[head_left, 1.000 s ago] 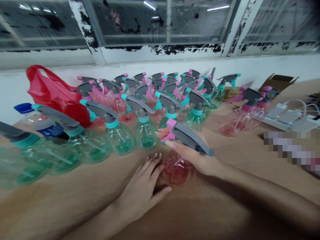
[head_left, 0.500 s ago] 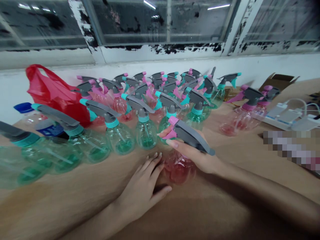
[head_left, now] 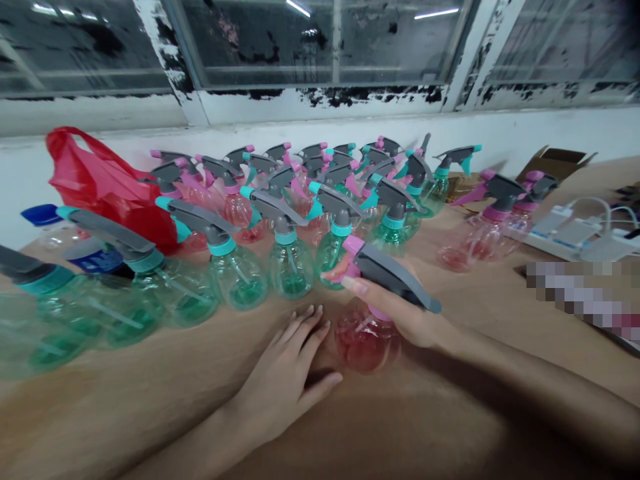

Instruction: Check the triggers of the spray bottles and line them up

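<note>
My right hand (head_left: pixel 395 303) is wrapped round the neck of a pink spray bottle (head_left: pixel 363 343) with a grey and pink trigger head. Its fingers are on the trigger side, partly hidden behind the head. The bottle is round and see-through, just above or on the table; I cannot tell which. Flat on the table to its left lies my left hand (head_left: pixel 295 367), fingers stretched out, holding nothing and close to the bottle. Beyond the hands stand green spray bottles, the nearest being a green spray bottle (head_left: pixel 291 273) with a turquoise collar.
Several more pink and green spray bottles crowd the back of the wooden table (head_left: pixel 150 407). A red plastic bag (head_left: pixel 115 193) and a blue-capped bottle (head_left: pixel 95 255) stand at left. On the right are two pink spray bottles (head_left: pixel 465 250), a power strip (head_left: pixel 545 241) and an open cardboard box (head_left: pixel 560 165).
My right hand and the pink spray bottle have shifted slightly to the right, away from the left hand. The left hand stays flat in place.
</note>
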Available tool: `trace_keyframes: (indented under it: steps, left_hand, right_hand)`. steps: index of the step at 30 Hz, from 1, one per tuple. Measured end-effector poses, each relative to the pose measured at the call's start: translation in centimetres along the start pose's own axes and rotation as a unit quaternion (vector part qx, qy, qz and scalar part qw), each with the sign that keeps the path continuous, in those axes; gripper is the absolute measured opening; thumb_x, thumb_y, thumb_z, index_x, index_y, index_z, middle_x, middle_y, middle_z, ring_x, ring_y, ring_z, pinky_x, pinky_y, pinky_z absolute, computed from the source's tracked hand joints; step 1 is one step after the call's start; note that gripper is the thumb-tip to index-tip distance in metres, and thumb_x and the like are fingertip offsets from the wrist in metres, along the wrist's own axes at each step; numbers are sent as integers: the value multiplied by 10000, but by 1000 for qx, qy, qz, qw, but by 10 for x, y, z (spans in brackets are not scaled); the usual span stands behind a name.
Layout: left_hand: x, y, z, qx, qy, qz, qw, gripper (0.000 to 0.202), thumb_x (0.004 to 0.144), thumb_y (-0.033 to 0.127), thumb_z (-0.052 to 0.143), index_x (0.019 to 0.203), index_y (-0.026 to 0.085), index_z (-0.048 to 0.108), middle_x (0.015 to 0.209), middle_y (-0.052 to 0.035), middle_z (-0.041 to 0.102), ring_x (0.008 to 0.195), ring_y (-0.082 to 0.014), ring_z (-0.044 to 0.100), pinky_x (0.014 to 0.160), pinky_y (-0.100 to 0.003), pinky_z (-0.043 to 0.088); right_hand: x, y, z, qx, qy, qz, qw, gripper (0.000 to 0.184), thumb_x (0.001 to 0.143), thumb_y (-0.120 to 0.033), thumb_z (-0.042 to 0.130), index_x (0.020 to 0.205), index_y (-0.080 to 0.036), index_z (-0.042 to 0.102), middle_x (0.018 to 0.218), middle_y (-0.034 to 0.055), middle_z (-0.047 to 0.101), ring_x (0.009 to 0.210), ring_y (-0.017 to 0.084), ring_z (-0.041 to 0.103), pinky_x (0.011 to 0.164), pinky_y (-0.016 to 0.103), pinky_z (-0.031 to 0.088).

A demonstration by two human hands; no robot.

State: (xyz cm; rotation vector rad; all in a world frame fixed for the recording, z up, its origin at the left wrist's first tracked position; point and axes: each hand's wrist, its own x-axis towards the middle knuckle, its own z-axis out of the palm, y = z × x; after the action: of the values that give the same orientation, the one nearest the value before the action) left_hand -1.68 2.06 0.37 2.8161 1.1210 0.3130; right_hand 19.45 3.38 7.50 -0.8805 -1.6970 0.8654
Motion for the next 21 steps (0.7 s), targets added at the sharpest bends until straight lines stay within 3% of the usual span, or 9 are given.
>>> trace_keyframes:
  steps: [9, 21]
  left_hand:
    - [1, -1, 2, 11, -8, 4, 1000, 604, 928, 548, 475, 1361, 129, 439, 1463, -153, 385, 1335, -308, 358, 1062, -488, 332]
    - [0, -1, 1, 10, -2, 10, 1000, 586, 928, 545, 474, 1341, 128, 462, 1453, -152, 401, 1325, -305, 375, 1063, -475, 333]
  right_hand:
    - [-5, -1, 0, 21, 0, 14, 1000, 201, 851, -407, 599, 955, -235, 610, 808, 0, 594, 645, 130, 540, 636, 276, 463]
    - [-3, 3, 0, 21, 1, 5, 1000, 178, 861, -396, 590, 933, -233, 603, 755, -16, 543, 618, 120, 507, 603, 264, 429]
